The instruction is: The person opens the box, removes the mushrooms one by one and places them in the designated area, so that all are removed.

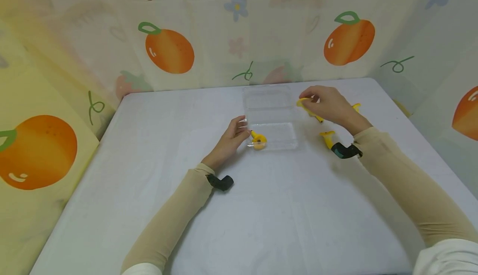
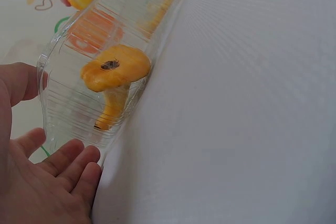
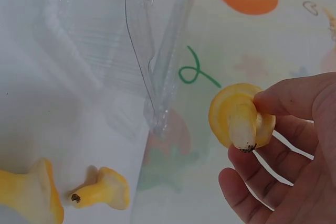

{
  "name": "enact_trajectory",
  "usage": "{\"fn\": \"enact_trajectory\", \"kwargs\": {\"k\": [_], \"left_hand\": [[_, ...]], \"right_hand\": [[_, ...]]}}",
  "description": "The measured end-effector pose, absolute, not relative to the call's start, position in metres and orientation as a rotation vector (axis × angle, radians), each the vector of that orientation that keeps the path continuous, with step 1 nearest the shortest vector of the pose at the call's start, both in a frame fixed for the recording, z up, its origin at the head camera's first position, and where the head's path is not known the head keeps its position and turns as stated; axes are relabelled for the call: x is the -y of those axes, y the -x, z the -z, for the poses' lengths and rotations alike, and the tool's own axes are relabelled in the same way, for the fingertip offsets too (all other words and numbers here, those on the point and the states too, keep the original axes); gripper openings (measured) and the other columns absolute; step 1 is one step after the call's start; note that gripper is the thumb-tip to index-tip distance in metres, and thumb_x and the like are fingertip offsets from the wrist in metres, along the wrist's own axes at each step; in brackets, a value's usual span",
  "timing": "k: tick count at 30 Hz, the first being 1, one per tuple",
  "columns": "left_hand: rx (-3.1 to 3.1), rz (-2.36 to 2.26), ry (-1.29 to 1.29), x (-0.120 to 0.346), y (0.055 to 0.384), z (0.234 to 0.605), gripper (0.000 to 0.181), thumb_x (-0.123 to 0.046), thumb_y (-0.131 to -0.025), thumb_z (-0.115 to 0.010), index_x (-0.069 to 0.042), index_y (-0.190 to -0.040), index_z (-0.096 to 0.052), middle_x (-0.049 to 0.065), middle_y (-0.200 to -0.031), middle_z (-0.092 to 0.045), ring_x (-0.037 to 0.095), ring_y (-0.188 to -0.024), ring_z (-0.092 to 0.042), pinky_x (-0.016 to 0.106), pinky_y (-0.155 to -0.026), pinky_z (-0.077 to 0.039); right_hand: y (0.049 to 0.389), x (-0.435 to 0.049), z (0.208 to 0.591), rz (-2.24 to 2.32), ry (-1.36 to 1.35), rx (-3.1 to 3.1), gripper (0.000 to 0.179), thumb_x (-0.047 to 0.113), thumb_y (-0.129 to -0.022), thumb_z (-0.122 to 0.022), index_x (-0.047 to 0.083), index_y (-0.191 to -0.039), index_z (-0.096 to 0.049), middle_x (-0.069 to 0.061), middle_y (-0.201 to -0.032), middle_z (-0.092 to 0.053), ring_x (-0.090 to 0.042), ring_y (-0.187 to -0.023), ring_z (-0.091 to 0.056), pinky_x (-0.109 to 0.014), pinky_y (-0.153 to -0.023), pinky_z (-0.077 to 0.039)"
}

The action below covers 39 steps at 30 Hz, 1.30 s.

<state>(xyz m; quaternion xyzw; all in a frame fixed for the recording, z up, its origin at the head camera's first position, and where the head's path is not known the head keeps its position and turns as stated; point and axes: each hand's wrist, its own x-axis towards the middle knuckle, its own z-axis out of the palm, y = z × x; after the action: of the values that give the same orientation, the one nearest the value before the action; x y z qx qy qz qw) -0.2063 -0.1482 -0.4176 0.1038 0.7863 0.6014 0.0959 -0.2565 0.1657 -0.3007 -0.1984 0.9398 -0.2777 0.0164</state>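
Observation:
My right hand (image 1: 328, 103) pinches a yellow mushroom (image 3: 239, 119) between thumb and fingers, its dark-tipped stem turned toward the wrist camera. It is raised just right of a clear plastic box (image 1: 278, 146) whose lid (image 1: 267, 94) stands open at the back. Inside the box, at its left end, lies another yellow mushroom (image 2: 118, 69) with a dark spot on its cap. My left hand (image 1: 231, 136) rests against that end of the box, thumb at the edge and fingers loosely extended along the outside.
Two more yellow mushrooms lie on the white-covered table (image 1: 239, 221) to the right of the box: one mushroom (image 1: 328, 139) close to the right wrist, the other mushroom (image 1: 356, 107) farther back, partly behind the hand. A fruit-patterned curtain (image 1: 209, 26) hangs behind the table.

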Motion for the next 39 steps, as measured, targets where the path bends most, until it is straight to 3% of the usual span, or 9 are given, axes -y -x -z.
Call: {"fn": "enact_trajectory", "kwargs": {"k": [11,19,26,39], "left_hand": [[-2.329,-1.774,-0.301,0.148,0.207,0.418,0.064,-0.028,-0.105,-0.054,-0.017,-0.159,-0.022,0.009,-0.160,-0.037,0.028,-0.147,-0.039,0.046,-0.124,-0.032],[-2.331,-1.784,-0.302,0.148,0.207,0.417,0.064,-0.027,-0.105,-0.054,-0.016,-0.159,-0.022,0.010,-0.160,-0.037,0.029,-0.147,-0.039,0.047,-0.124,-0.032],[-2.328,-1.783,-0.302,0.148,0.207,0.417,0.064,-0.026,-0.105,-0.054,-0.015,-0.159,-0.022,0.011,-0.160,-0.036,0.029,-0.147,-0.039,0.047,-0.124,-0.032],[-2.329,-1.799,-0.304,0.147,0.208,0.417,0.064,-0.025,-0.104,-0.054,-0.014,-0.159,-0.023,0.013,-0.158,-0.038,0.030,-0.146,-0.040,0.046,-0.124,-0.033]], "right_hand": [[0.254,-0.173,0.299,0.838,0.555,-2.914,0.032,0.027,-0.102,-0.055,0.010,-0.126,-0.067,-0.016,-0.118,-0.067,-0.029,-0.101,-0.057,-0.035,-0.063,-0.050],[0.253,-0.181,0.298,0.869,0.513,-2.893,0.034,0.027,-0.101,-0.054,0.009,-0.128,-0.065,-0.018,-0.115,-0.063,-0.031,-0.088,-0.057,-0.036,-0.050,-0.052],[0.251,-0.187,0.299,0.873,0.497,-2.893,0.034,0.026,-0.102,-0.053,0.008,-0.128,-0.064,-0.018,-0.116,-0.063,-0.031,-0.101,-0.055,-0.032,-0.057,-0.053],[0.253,-0.200,0.298,0.817,0.473,-2.931,0.035,0.026,-0.101,-0.052,0.007,-0.127,-0.065,-0.016,-0.123,-0.065,-0.031,-0.108,-0.055,-0.034,-0.073,-0.048]]}}
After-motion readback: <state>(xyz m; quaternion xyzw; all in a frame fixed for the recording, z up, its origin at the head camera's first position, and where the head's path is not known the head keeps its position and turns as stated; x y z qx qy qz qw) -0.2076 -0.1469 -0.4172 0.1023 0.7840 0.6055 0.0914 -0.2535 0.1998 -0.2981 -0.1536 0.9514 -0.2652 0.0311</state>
